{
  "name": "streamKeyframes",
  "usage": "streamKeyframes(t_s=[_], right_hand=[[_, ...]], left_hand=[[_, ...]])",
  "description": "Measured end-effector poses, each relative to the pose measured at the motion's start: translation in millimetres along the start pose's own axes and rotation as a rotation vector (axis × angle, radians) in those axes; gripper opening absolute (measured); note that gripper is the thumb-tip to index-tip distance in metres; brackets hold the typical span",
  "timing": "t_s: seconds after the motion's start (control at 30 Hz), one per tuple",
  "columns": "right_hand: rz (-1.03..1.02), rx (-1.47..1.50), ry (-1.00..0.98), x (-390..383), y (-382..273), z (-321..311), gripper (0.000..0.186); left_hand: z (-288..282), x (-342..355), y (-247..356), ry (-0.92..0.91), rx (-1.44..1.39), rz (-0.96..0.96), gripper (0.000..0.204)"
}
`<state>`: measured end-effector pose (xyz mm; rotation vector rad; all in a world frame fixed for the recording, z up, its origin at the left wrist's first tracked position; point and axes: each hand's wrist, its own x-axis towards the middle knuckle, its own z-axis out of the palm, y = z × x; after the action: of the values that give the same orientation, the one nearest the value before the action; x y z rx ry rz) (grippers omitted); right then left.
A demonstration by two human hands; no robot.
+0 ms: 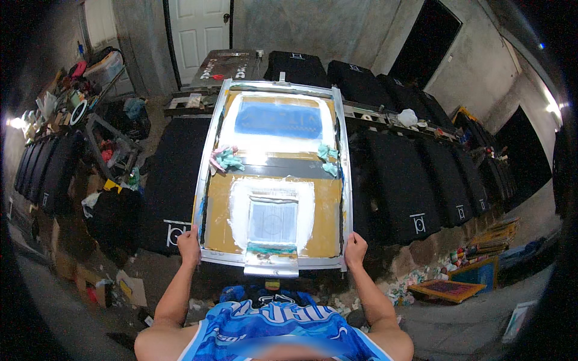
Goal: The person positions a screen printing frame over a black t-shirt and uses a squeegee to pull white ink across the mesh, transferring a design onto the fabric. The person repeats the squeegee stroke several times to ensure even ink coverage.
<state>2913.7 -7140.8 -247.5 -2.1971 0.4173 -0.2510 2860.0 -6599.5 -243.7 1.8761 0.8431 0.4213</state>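
Note:
Between my two hands lies a large screen-printing frame [274, 161] with a pale metal border and tan tape around two white-edged windows. The far window shows a blue area, the near one a pale grey square. My left hand [188, 246] is closed around the frame's near left corner, and my right hand [356, 249] grips its near right corner. A metal-handled squeegee [271, 265] rests across the near edge, with teal ink beside it. Crumpled rags, one pink and teal [226, 158] and one teal [328, 159], sit on the frame's two sides.
Black shirts with white prints [403, 186] lie on boards to the right; another black shirt [171, 180] is at the left. More black shirts [297, 69] line the far row. Framed screens [447, 290] lean at the lower right. Clutter [108, 138] crowds the left side.

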Motion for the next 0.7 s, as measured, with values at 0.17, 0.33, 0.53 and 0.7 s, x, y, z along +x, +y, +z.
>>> streamKeyframes(t_s=[0.17, 0.33, 0.53, 0.7], right_hand=[[-0.071, 0.045, -0.008, 122.9, 196.8, -188.7, 0.026], [-0.033, 0.054, -0.025, 229.9, 380.5, -332.5, 0.025], [-0.031, -0.005, -0.092, 265.6, 419.2, -337.5, 0.024], [-0.035, -0.061, -0.141, 263.5, 403.7, -317.2, 0.024]], left_hand=[[204.4, -221.2, 66.4, 0.047, 0.210, 0.012, 0.053], [392.2, -396.3, 103.5, 0.018, 0.164, -0.062, 0.053], [429.7, -419.5, 102.2, 0.078, 0.241, -0.124, 0.053], [412.3, -404.8, 99.7, 0.063, 0.251, -0.156, 0.054]])
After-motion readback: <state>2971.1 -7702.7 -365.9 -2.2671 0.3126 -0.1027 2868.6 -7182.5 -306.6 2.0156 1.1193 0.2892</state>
